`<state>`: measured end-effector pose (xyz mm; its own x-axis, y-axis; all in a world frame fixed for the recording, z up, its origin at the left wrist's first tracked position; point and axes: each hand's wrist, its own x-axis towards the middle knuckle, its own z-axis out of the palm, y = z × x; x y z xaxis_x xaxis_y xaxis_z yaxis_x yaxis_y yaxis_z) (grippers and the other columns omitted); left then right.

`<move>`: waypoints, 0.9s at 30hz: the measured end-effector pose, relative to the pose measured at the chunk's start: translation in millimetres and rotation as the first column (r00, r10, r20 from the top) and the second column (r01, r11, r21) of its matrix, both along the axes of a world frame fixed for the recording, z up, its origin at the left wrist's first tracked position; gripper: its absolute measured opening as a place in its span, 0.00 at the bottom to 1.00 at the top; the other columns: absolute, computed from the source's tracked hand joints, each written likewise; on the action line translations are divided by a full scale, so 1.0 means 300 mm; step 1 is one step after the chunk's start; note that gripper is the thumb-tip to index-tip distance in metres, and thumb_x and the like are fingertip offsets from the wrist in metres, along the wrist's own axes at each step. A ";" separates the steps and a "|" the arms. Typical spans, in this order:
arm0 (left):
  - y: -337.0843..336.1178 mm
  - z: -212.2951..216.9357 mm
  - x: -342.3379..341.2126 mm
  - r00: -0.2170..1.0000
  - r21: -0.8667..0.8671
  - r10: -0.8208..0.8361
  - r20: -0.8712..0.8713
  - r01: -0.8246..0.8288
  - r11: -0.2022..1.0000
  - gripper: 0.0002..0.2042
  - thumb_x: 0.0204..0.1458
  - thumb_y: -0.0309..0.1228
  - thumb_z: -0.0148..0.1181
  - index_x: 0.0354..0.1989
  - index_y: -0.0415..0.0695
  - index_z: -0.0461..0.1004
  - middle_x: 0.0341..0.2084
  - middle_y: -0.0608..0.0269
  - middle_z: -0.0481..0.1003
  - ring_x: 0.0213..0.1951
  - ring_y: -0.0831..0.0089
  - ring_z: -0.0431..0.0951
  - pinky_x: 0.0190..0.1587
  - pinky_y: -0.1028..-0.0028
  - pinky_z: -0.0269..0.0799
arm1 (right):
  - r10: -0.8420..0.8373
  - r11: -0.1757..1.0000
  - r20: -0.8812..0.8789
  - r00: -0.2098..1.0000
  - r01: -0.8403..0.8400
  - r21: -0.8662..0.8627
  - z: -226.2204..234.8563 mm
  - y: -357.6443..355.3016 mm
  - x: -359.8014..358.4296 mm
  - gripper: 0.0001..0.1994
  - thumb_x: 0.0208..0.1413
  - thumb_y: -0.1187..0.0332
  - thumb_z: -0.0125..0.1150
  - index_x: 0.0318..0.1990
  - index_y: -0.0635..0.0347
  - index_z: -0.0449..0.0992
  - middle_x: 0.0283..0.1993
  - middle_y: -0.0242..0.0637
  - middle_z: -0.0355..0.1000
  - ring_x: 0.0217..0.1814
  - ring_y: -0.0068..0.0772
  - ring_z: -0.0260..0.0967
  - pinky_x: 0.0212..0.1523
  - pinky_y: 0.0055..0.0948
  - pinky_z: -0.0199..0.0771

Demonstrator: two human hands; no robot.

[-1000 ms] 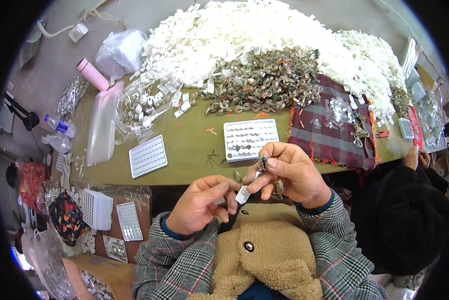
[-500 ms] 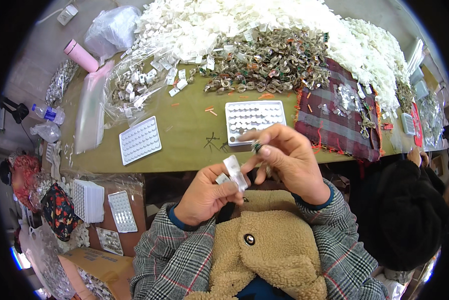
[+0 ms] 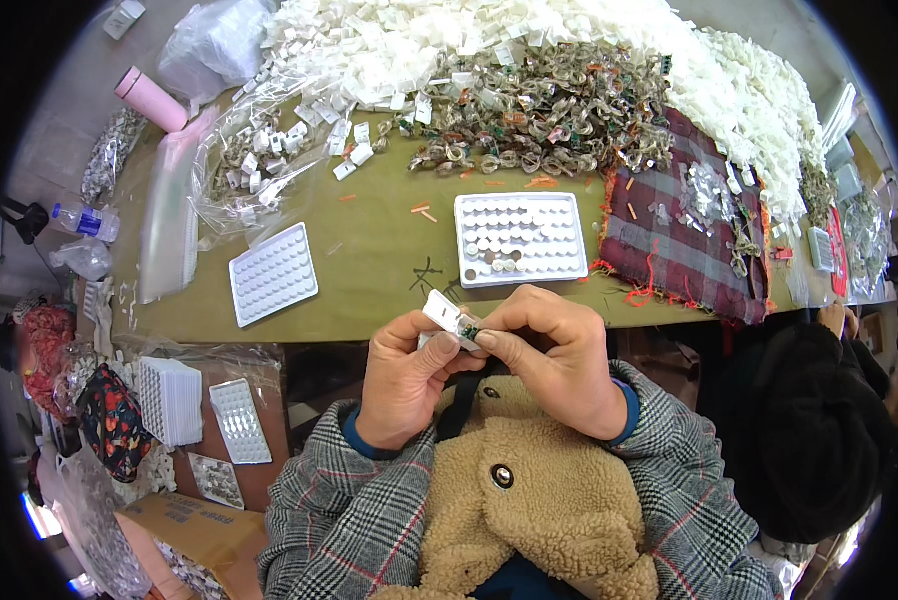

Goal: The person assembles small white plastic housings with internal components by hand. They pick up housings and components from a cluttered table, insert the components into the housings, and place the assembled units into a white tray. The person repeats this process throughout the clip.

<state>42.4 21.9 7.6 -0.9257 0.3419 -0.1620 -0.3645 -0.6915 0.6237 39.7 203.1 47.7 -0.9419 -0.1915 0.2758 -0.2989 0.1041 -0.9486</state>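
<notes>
Scene: a person in a checked jacket sits at a green counter, both hands raised over the lap, just below the counter's near edge.
Left hand: the left hand pinches a small white tag between thumb and forefingers, fingers curled around its lower end.
Right hand: the right hand closes thumb and forefinger on a tiny dark-green piece pressed against the tag (too small to tell what it is).
Where the tag lies: between the two hands, touching both, up and to the right of the left palm and at the left fingertips of the right hand.
Long axis: the tag tilts, its upper end toward the upper left, its lower end toward the right hand's thumb.
Nearer hand: neither is clearly nearer (both hold it), though the left carries more of it.
Straight ahead: a white tray with rows of round pockets, part filled, sits on the counter just beyond the hands; a second tray, its pockets unfilled, lies to its left.
Beyond: a heap of white tags, a mound of small metal rings and a plaid cloth to the right.
Edge of frame: another person in a dark coat sits at the right.
</notes>
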 end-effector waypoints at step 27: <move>0.021 0.027 0.014 0.924 -0.178 0.174 -0.341 -0.245 0.953 0.11 0.52 0.18 0.65 0.42 0.34 0.73 0.40 0.52 0.76 0.30 0.73 0.80 0.32 0.76 0.81 | -0.059 0.983 -0.106 0.993 0.076 0.166 0.015 -0.004 0.033 0.08 0.48 0.83 0.62 0.36 0.67 0.73 0.37 0.44 0.68 0.32 0.37 0.68 0.32 0.29 0.70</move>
<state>46.6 28.3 15.6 -0.9865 0.1251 0.1058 0.0163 -0.5679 0.8230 49.7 201.9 52.1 -0.9234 -0.1803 0.3387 -0.3786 0.2840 -0.8809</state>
